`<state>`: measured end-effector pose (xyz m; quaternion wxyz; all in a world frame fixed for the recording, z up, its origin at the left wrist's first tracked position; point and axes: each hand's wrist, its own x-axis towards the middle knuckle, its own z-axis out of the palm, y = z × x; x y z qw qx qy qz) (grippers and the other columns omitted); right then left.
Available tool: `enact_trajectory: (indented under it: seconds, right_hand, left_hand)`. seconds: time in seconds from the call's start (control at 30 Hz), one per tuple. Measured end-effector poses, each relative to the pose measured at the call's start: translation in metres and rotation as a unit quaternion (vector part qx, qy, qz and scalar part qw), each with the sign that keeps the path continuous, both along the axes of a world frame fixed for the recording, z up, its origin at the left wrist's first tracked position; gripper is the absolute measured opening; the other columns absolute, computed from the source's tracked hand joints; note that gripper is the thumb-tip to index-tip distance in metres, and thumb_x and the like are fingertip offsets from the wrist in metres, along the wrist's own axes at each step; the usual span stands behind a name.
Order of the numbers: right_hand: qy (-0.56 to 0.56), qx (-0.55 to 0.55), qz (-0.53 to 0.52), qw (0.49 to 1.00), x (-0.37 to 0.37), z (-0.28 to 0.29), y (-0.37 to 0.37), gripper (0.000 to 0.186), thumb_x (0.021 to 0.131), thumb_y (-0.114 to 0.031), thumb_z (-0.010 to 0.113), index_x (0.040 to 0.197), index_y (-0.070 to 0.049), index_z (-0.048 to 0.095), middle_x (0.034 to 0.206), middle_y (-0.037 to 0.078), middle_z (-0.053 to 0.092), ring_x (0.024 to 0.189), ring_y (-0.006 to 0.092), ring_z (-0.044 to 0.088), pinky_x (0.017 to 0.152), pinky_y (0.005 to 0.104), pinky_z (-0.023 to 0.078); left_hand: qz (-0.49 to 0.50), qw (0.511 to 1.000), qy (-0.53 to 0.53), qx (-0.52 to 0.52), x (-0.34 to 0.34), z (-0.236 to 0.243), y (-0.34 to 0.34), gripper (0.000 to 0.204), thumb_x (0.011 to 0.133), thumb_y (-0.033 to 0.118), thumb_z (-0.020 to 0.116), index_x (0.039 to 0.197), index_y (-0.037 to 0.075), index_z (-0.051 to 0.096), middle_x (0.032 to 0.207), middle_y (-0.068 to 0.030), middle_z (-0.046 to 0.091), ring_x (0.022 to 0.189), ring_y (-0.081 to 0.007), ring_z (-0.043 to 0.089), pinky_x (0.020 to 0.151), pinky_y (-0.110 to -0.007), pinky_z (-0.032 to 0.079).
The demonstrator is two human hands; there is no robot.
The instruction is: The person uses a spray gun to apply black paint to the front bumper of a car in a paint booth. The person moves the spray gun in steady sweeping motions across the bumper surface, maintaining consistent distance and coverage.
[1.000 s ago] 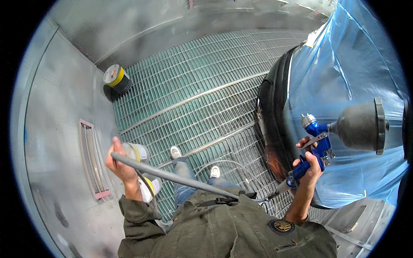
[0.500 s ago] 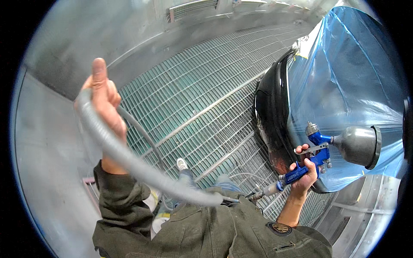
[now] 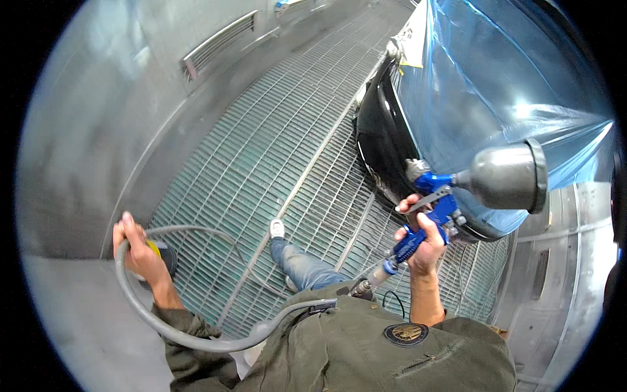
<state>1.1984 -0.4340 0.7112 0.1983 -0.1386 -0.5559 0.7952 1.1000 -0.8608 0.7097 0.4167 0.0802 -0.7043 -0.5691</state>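
Note:
Held in my right hand is a blue spray gun, its handle wrapped by my fingers, some of them at the silver trigger. A dark grey paint cup is fixed to the gun and tilts out to the right. Below the handle, a coupling joins the gun at the front of my jacket. Out at the left, my left hand is closed round a grey air hose. The hose loops from that hand back to my body, and another stretch trails over the floor.
Beyond the gun stands a glossy black car body panel, with blue masking film over the car beside it. Metal floor grating lies underfoot. A grey wall with a vent runs along the left. Something dark and yellow sits behind my left hand.
My left hand has dropped lower with the hose, and its raised thumb has come down. The spray gun has shifted left and up in view. My view has turned, and one leg shows more.

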Motion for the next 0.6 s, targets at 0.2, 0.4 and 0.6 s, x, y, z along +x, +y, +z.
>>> enact_trajectory:
  seconds: [0.2, 0.4, 0.6]
  right_hand:
    - [-0.005, -0.061, 0.037, 0.997, -0.116, -0.029, -0.057, 0.034, 0.091, -0.017, 0.050, 0.118, 0.002, 0.055, 0.107, 0.014, 0.060, 0.099, 0.0186, 0.060, 0.057, 0.0277, 0.056]
    - [0.039, -0.166, 0.067, 0.983, -0.275, -0.038, -0.096, 0.030, 0.094, -0.011, 0.050, 0.120, 0.001, 0.056, 0.114, 0.014, 0.061, 0.102, 0.0196, 0.062, 0.057, 0.0270, 0.058]
    - [0.066, -0.159, 0.004, 0.985, -0.337, -0.019, -0.102, 0.025, 0.093, -0.010, 0.056, 0.116, -0.001, 0.061, 0.108, 0.010, 0.065, 0.097, 0.0161, 0.064, 0.053, 0.0261, 0.057]
  left_hand:
    - [-0.033, 0.983, -0.022, -0.181, -0.083, -0.040, -0.040, 0.029, 0.094, 0.004, 0.057, 0.068, 0.006, 0.043, 0.068, 0.0001, 0.039, 0.064, -0.0118, 0.037, 0.060, -0.028, 0.036]
    - [-0.093, 0.884, -0.169, -0.425, -0.168, -0.089, -0.105, 0.028, 0.086, 0.007, 0.069, 0.070, 0.004, 0.047, 0.079, -0.0086, 0.056, 0.074, -0.0222, 0.052, 0.066, -0.034, 0.043]
    - [-0.099, 0.877, -0.274, -0.381, -0.221, -0.149, -0.139, 0.025, 0.082, 0.012, 0.074, 0.074, 0.003, 0.052, 0.100, -0.0155, 0.062, 0.099, -0.0316, 0.058, 0.088, -0.042, 0.045]
